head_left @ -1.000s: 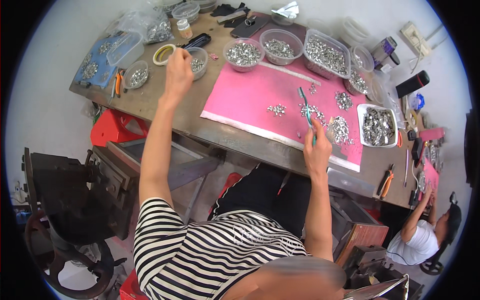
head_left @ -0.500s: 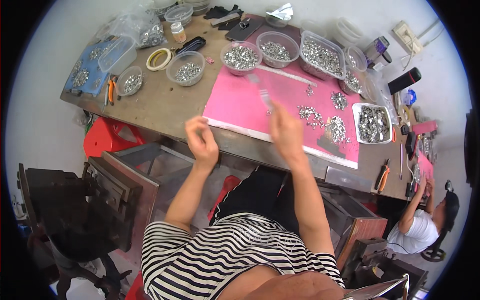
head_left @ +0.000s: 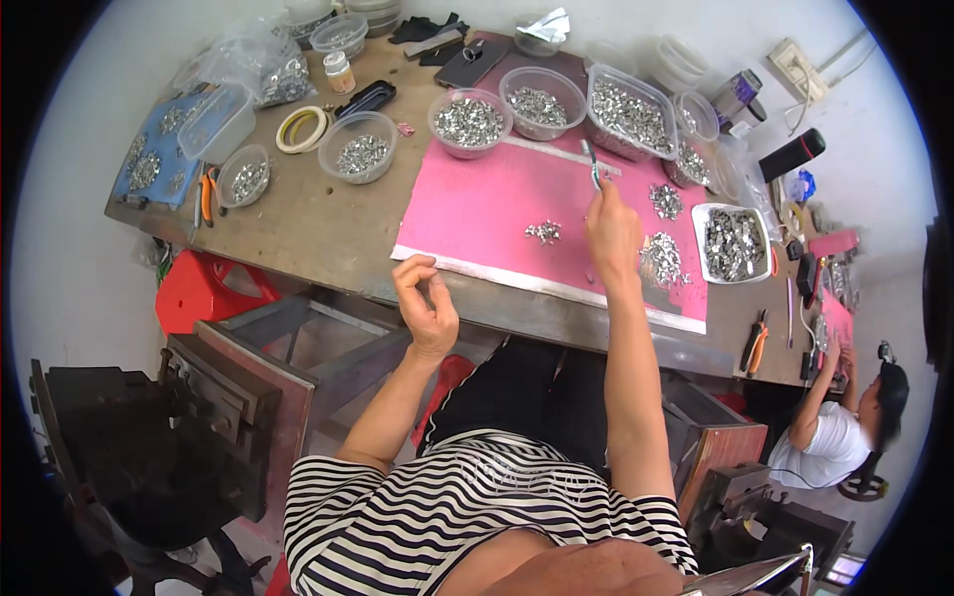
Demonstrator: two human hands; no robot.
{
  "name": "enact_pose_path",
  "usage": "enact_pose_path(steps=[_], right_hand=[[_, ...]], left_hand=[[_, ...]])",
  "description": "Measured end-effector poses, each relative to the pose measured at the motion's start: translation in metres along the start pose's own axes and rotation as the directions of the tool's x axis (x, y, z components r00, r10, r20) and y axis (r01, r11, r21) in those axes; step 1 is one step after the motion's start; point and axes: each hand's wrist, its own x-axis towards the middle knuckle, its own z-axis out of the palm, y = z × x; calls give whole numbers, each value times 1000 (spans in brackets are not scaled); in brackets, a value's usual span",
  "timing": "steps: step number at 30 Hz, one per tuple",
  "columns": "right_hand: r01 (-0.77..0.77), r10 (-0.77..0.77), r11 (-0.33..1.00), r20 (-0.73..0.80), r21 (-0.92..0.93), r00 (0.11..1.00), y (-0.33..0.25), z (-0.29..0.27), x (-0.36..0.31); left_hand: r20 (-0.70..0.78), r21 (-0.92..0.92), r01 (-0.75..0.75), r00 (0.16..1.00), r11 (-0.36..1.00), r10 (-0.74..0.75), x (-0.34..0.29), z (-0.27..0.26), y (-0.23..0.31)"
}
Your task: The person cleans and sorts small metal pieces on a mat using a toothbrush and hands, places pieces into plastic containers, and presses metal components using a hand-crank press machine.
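Note:
My right hand [head_left: 613,234] is closed around a toothbrush [head_left: 594,167], its head pointing away from me over the far part of a pink mat [head_left: 467,204]. Left of that hand lies a small loose heap of shiny metal pieces [head_left: 543,232]. Two more heaps, a round pile [head_left: 666,202] and a larger pile [head_left: 663,258], sit to its right. At the mat's near left edge, my left hand [head_left: 427,308] hangs palm up with fingers loosely curled; nothing shows in it. The mat directly under my right hand is hidden.
Metal pieces fill a round tub [head_left: 469,121], another tub [head_left: 542,104], a rectangular container [head_left: 631,114] and a white tray [head_left: 733,243]. Pliers [head_left: 757,343] lie at the right edge. A red stool [head_left: 204,291] stands at left. A co-worker [head_left: 830,437] sits at right.
My right hand has moved right and slightly away from me with the toothbrush, uncovering the small heap. My left hand has shifted slightly right and nearer, its fingers a little looser.

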Motion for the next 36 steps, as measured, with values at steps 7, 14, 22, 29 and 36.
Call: enact_pose_path(steps=[7, 14, 22, 29, 36], right_hand=[[245, -315, 932, 260, 268, 913, -69, -1, -37], [14, -14, 1000, 21, -17, 1000, -7, -10, -18], [272, -518, 730, 247, 627, 819, -88, -15, -49], [353, -375, 927, 235, 129, 897, -70, 11, -40], [376, -474, 838, 187, 395, 860, -111, 23, -48]], left_hand=[[30, 80, -50, 998, 996, 48, -5, -10, -9], [59, 102, -96, 994, 990, 90, -3, -8, -7], [82, 156, -117, 991, 981, 105, -4, -14, -8], [130, 172, -204, 974, 964, 183, -2, -8, -7], [297, -134, -217, 922, 967, 249, -31, -11, 50]])
